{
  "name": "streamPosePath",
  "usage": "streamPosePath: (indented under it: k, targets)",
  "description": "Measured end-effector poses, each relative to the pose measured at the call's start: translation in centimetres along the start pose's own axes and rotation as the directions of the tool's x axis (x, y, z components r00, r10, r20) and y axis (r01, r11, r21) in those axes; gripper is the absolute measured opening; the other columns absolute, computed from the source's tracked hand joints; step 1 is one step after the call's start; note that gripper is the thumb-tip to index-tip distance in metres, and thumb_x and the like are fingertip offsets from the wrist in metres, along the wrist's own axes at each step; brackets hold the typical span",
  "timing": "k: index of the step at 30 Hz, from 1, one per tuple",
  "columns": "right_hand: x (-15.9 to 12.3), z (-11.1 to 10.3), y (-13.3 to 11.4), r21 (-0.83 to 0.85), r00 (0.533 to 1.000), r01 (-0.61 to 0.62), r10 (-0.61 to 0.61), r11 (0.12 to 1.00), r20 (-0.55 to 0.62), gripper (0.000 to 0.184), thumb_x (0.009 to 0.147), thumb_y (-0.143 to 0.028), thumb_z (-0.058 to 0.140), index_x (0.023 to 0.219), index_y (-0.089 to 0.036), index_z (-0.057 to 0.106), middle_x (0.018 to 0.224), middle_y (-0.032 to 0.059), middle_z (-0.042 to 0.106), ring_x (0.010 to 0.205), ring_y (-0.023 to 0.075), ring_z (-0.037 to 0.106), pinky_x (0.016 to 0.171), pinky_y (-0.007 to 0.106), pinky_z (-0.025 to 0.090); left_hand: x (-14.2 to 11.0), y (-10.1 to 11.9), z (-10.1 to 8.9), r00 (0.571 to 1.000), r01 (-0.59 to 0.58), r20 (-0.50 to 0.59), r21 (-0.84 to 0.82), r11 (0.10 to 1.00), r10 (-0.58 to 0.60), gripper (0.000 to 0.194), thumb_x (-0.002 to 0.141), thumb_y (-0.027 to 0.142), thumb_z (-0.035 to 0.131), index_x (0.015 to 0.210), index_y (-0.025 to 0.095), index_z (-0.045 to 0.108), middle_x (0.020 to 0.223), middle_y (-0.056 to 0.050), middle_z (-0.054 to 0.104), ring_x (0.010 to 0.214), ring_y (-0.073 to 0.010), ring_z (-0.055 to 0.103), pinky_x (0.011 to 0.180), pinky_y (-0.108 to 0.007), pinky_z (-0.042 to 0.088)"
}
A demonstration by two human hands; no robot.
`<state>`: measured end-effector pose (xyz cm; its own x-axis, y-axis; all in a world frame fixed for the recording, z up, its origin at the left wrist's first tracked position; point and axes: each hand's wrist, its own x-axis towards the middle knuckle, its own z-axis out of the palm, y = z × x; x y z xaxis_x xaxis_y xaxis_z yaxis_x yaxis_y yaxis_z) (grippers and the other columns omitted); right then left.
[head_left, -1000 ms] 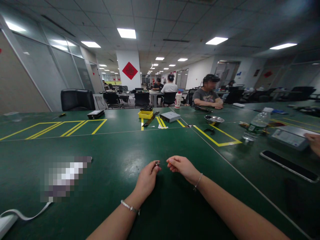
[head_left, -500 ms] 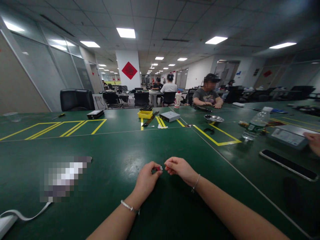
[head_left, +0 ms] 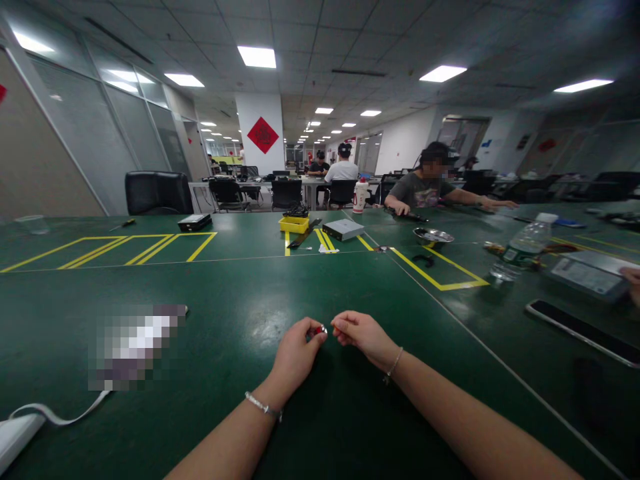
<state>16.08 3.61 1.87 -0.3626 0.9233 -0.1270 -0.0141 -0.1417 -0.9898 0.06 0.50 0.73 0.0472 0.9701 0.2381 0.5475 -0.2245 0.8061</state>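
Observation:
Just above the green table (head_left: 215, 347), my left hand (head_left: 299, 347) pinches a small red piece with a silvery end (head_left: 321, 329); its kind is too small to make out. My right hand (head_left: 364, 337) is closed in a pinch close by on the right, thumb against forefinger. Something tiny and orange may sit at its fingertips, but I cannot make it out. A narrow gap separates the two sets of fingertips.
A blurred-out device with a white strap (head_left: 137, 347) lies at left. To the right are a phone (head_left: 585, 332), a water bottle (head_left: 523, 248) and a metal box (head_left: 587, 273). Farther off stand a yellow bin (head_left: 293, 225), a steel bowl (head_left: 433, 236) and a seated person (head_left: 425, 183).
My hands keep their pinches, almost unmoved. The view has shifted slightly. The person across the table has stretched one arm out to the right.

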Motion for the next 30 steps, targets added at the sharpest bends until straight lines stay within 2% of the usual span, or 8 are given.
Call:
streamPosePath:
  k: [7,19,26,30]
  targets:
    - [-0.4,0.4,-0.4,0.136,0.998,-0.069,0.067,0.988,0.023,0.028,0.061,-0.032,0.068,0.081,-0.015,0.059,0.071,0.0016,0.061,0.060,0.0085,0.054,0.061,0.024,0.042,0.0,-0.3,-0.1,0.996,-0.066,-0.058,0.035,0.997,0.068,0.009,0.068,0.017,0.057,0.076,0.020,0.058,0.079,0.001,0.061,0.079,-0.0158,0.054,0.072,-0.028,0.040]
    - [-0.6,2.2,0.3,-0.034,0.992,0.040,-0.044,0.999,-0.118,0.018,0.062,-0.030,0.065,0.070,-0.015,0.059,0.064,-0.0002,0.062,0.059,0.0098,0.054,0.060,0.025,0.041,-0.1,0.0,0.0,0.987,-0.083,-0.133,0.079,0.993,0.093,0.008,0.065,0.013,0.057,0.069,0.019,0.053,0.072,0.002,0.057,0.074,-0.0156,0.053,0.068,-0.029,0.040]
    - [-0.9,2.9,0.4,0.010,0.985,0.056,-0.054,0.998,-0.164,0.030,0.060,-0.040,0.066,0.071,-0.013,0.063,0.067,0.0032,0.064,0.066,0.0137,0.058,0.067,0.029,0.044,0.0,0.4,-0.2,0.980,-0.091,-0.170,0.081,0.993,0.104,0.008,0.064,0.013,0.056,0.065,0.019,0.051,0.068,0.002,0.055,0.070,-0.0154,0.053,0.066,-0.028,0.039]
    - [-1.2,3.5,0.5,-0.011,0.981,0.078,-0.079,0.997,-0.178,0.040,0.067,-0.049,0.058,0.078,-0.011,0.066,0.077,0.0084,0.066,0.076,0.0185,0.060,0.069,0.032,0.046,0.0,0.2,-0.2,0.970,-0.102,-0.209,0.126,0.987,0.127,0.008,0.064,0.012,0.056,0.063,0.019,0.051,0.066,0.002,0.054,0.067,-0.0153,0.052,0.064,-0.028,0.038]
